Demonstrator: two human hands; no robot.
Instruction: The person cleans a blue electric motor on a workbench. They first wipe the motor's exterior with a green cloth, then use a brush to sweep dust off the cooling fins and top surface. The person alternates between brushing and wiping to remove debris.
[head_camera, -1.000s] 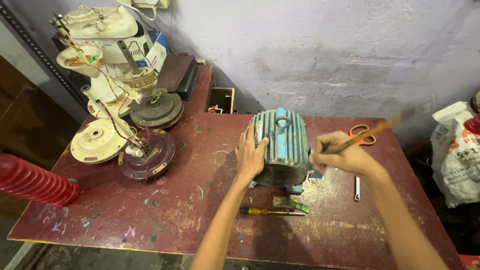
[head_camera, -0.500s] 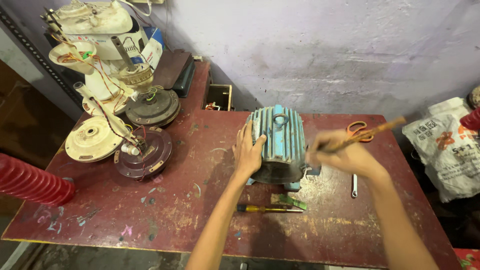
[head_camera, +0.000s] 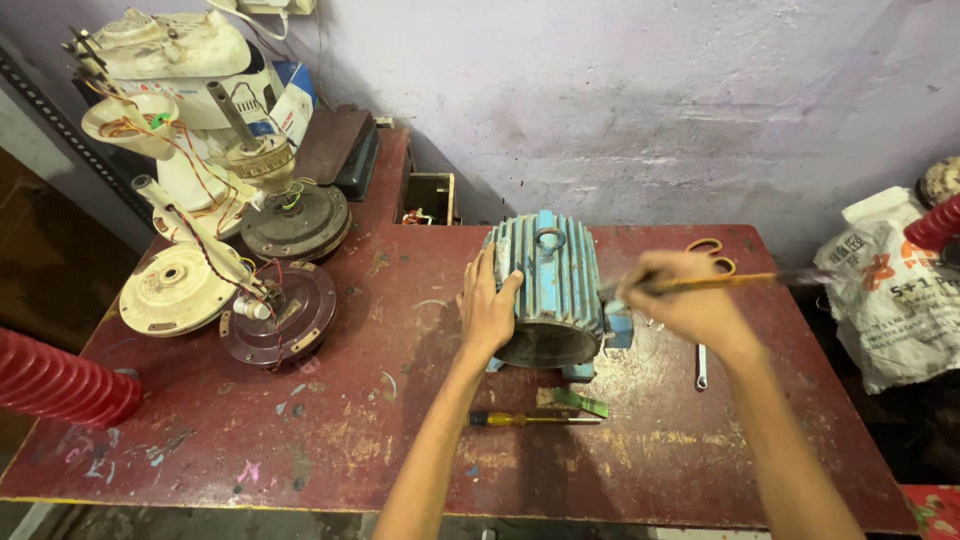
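A blue ribbed electric motor (head_camera: 549, 280) with a lifting ring on top stands in the middle of a worn red table (head_camera: 330, 440). My left hand (head_camera: 486, 308) presses flat against the motor's left side. My right hand (head_camera: 688, 300) is at the motor's right side, closed around a thin wooden-handled brush (head_camera: 725, 282) whose blurred far end points right. A yellow-handled screwdriver (head_camera: 530, 419) lies on the table just in front of the motor.
Dismantled ceiling fan parts and wiring (head_camera: 205, 200) crowd the table's left back. Orange-handled scissors (head_camera: 708, 246) and a small spanner (head_camera: 701, 366) lie right of the motor. A red ribbed hose (head_camera: 55, 385) sits at the left edge, a printed sack (head_camera: 885, 295) at the right.
The view has shifted a little. My right hand with the brush has moved slightly along the motor's right side; my left hand stays on the motor.
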